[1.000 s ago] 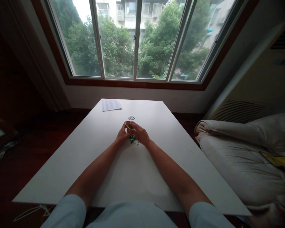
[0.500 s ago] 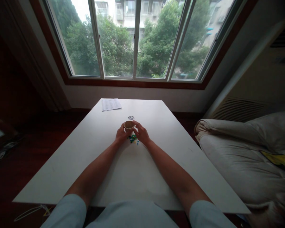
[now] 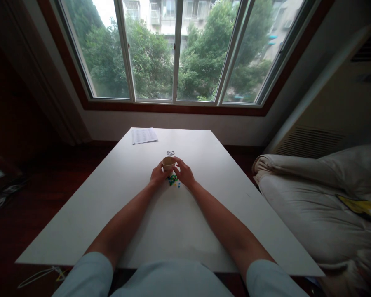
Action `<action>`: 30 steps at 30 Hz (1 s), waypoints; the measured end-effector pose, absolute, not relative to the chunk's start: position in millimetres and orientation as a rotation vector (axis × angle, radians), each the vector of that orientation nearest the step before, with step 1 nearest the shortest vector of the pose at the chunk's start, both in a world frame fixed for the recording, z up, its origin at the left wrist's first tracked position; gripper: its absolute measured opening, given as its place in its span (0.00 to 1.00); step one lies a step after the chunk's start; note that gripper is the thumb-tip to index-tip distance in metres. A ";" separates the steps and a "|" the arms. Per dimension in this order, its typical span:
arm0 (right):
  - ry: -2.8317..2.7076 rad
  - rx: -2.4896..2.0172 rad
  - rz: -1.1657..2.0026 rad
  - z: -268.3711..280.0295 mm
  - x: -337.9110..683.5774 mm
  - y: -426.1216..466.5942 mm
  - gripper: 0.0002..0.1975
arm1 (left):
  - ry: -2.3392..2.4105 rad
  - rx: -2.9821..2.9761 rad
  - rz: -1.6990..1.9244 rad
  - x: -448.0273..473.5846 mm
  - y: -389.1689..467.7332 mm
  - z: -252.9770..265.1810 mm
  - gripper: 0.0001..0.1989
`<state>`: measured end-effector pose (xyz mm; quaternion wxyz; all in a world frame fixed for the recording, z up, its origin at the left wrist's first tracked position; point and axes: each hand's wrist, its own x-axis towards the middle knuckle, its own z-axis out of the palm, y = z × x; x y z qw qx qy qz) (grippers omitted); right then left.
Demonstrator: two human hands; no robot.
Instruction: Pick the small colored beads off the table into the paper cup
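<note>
Between my two hands is a small round brown cup [image 3: 168, 163], its mouth facing up and toward me. My left hand [image 3: 157, 173] grips its left side with the fingers curled round. On the other side my right hand [image 3: 184, 172] has its thumb and fingers closed on the cup's wall. Just below the cup a small heap of green, blue and yellow pieces [image 3: 173, 180] lies on the white table; they are too small to name. Beyond the cup rests a flat round disc [image 3: 170, 153] with a dark rim.
Printed paper sheets [image 3: 144, 135] lie at the far left corner of the white table [image 3: 204, 231]. A padded beige sofa [image 3: 299, 198] stands along the right side, with a yellow and black item [image 3: 361, 206] on it. A wide window [image 3: 176, 53] is beyond the table.
The cup has tilted slightly, so more of its inside wall shows now. My hands keep nearly the same place, and the small pieces lie where they were.
</note>
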<state>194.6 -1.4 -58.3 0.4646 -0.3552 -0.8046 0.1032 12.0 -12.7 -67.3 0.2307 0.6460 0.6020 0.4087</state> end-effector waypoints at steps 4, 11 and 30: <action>-1.967 -0.883 0.269 -60.6 195.4 -0.3 0.26 | 1.629 1.796 1.140 10.6 -12.5 -67.5 0.28; -1.954 -0.864 0.274 -62.6 194.8 1.3 0.22 | 1.604 1.770 1.187 12.1 -15.7 -66.4 0.26; -1.979 -1.003 0.081 -56.9 191.3 -3.6 0.12 | 1.474 1.893 1.305 12.8 -2.4 -86.3 0.41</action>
